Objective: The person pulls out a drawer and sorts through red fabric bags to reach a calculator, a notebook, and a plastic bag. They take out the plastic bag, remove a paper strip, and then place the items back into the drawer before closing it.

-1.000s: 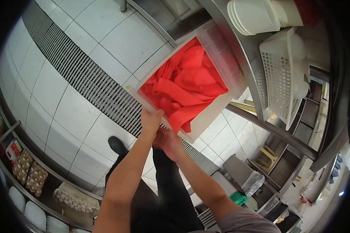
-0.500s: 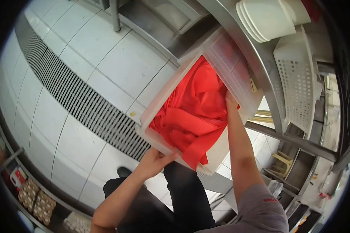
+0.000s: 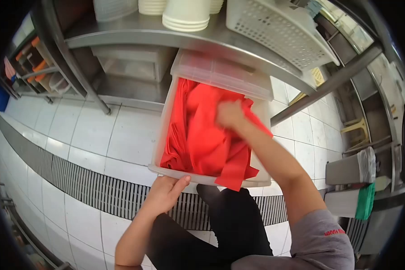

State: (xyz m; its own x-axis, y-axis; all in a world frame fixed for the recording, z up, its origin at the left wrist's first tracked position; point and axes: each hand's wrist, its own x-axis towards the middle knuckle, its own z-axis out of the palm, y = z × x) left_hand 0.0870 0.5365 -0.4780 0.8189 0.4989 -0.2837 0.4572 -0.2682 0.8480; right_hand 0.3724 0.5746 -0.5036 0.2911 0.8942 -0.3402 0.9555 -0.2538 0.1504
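Observation:
A translucent white plastic bin (image 3: 162, 139) is pulled partway out from under a metal shelf, tilted toward me. Heaped inside it is red fabric (image 3: 202, 135), folded in a stack on the left and loose elsewhere, with one strip hanging over the front rim. My left hand (image 3: 164, 193) grips that front rim near its left corner, thumb on top. Inside the bin, my right hand (image 3: 229, 114) is on the red fabric toward the right side. Motion blurs its fingers, so their hold on the cloth does not show.
On the metal shelf (image 3: 166, 33) above stand stacked white tubs (image 3: 186, 15) and a perforated white basket (image 3: 279, 33). A shelf leg (image 3: 328, 90) rises to the right. A floor drain grate (image 3: 103, 189) crosses behind my legs. Grey bins (image 3: 346, 168) stand at the right.
My right hand has moved from the bin's right side to over the red fabric, shifting the cloth. My left hand stays on the front rim. The view has turned.

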